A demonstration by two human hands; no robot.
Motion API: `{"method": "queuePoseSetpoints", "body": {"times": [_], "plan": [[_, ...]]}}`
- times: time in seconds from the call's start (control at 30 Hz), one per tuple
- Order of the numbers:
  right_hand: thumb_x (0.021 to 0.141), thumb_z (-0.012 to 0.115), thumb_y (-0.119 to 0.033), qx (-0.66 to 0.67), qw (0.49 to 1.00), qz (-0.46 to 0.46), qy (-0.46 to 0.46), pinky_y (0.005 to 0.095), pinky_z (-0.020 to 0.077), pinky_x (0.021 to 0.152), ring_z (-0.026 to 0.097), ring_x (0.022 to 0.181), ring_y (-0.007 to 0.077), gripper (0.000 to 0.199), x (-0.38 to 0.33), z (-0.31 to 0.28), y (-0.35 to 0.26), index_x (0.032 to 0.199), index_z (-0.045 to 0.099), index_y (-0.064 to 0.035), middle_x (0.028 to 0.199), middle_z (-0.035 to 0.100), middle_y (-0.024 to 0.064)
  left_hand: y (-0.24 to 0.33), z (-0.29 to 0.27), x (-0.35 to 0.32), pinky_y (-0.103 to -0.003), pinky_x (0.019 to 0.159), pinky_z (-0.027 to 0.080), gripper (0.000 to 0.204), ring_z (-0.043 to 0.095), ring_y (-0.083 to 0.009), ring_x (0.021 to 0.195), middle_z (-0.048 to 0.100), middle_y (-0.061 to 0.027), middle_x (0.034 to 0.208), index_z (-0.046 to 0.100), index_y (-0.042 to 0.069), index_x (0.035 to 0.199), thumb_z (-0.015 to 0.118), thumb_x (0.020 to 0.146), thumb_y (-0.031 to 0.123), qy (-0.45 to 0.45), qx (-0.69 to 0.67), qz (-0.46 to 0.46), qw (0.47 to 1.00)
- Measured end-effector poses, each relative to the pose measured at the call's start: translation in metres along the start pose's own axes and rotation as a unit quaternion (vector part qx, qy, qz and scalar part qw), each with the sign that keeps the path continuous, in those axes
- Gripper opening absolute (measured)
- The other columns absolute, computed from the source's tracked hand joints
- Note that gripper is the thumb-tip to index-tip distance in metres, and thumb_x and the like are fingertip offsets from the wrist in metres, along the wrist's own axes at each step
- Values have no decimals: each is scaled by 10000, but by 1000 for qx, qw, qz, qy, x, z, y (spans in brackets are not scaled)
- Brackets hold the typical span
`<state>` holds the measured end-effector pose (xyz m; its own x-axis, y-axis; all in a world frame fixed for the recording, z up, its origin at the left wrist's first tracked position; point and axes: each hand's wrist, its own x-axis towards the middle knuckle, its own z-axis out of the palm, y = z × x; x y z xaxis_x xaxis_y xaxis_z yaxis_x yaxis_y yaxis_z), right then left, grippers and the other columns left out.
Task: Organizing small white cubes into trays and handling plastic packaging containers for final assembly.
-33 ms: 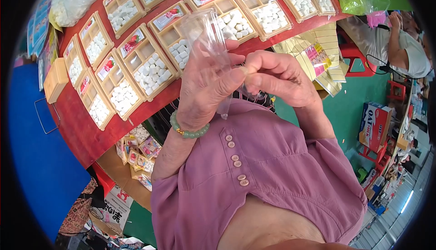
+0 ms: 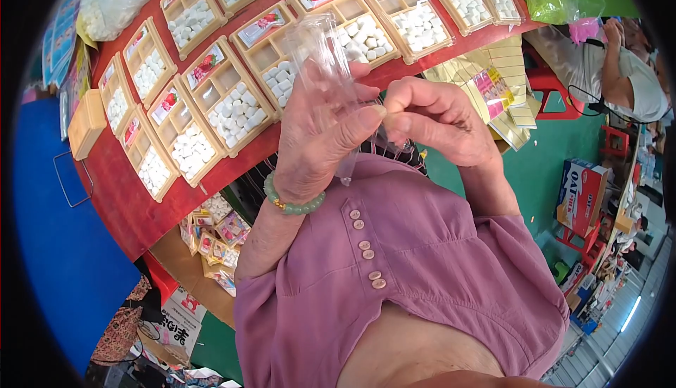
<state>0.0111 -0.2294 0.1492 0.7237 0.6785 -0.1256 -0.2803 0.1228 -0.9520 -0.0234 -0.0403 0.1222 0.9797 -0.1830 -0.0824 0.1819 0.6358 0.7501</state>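
My left hand (image 2: 320, 127), with a green bead bracelet (image 2: 294, 206) at its wrist, is closed around a bundle of long clear plastic pieces (image 2: 313, 43). These stick up past the fingers, and a lower end hangs below the palm. My right hand (image 2: 443, 120) pinches beside the left thumb at something small and clear, apparently part of the same plastic; the fingertips hide most of it. Behind both hands stand tan compartment trays (image 2: 264, 117), each with a heap of small white marshmallow-like pieces (image 2: 238, 115) and a strawberry-printed packet (image 2: 205, 66).
The trays stand in rows on a red table (image 2: 105, 201). At its far left lies a clear bag of white pieces (image 2: 127, 1). Below the table a carton (image 2: 172, 247) holds filled packs. Yellow sheets (image 2: 486, 85), red stools (image 2: 553, 92) and another person (image 2: 627, 71) are at the right.
The plastic bundle in my left hand has tilted slightly. My right fingertips have shifted a little beside the left thumb.
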Motion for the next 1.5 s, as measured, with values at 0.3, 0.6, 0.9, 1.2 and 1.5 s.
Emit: {"method": "queuePoseSetpoints", "body": {"times": [0.3,0.6,0.9,1.2,1.5], "plan": [[978,530,-45,-110,989,-71,73,259,503,848,632,936,134,212,2,9,-13,1143,595,71,1019,657,109,4,10,3,-276,826,541,659,565,-139,1012,493,-109,1194,382,43,1364,745,815,7,46,52,-10,998],[929,603,-7,-103,974,-113,168,219,488,746,601,821,92,348,22,-3,-11,1265,530,48,939,649,57,-2,2,3,-292,862,523,768,563,-146,1004,490,-119,1211,292,56,1472,711,832,-9,87,61,24,994],[941,581,-27,-211,947,-70,231,211,450,635,532,734,65,432,60,-27,0,1355,481,47,912,588,17,15,-5,-14,-320,928,488,788,538,-204,1137,452,-144,1317,271,7,1479,732,846,90,130,89,46,986],[963,565,-72,-455,851,-96,243,240,500,744,594,850,96,384,77,-30,11,1333,522,22,996,637,44,21,-12,-18,-330,966,452,841,511,-206,1185,438,-136,1348,236,9,1497,747,840,124,126,79,26,988],[945,570,-94,-585,747,-140,282,352,506,791,654,882,297,332,83,-18,13,1258,555,17,1039,642,159,20,-19,-17,-347,981,438,856,504,-213,1196,436,-132,1361,231,22,1503,755,837,138,112,62,15,992]]}}
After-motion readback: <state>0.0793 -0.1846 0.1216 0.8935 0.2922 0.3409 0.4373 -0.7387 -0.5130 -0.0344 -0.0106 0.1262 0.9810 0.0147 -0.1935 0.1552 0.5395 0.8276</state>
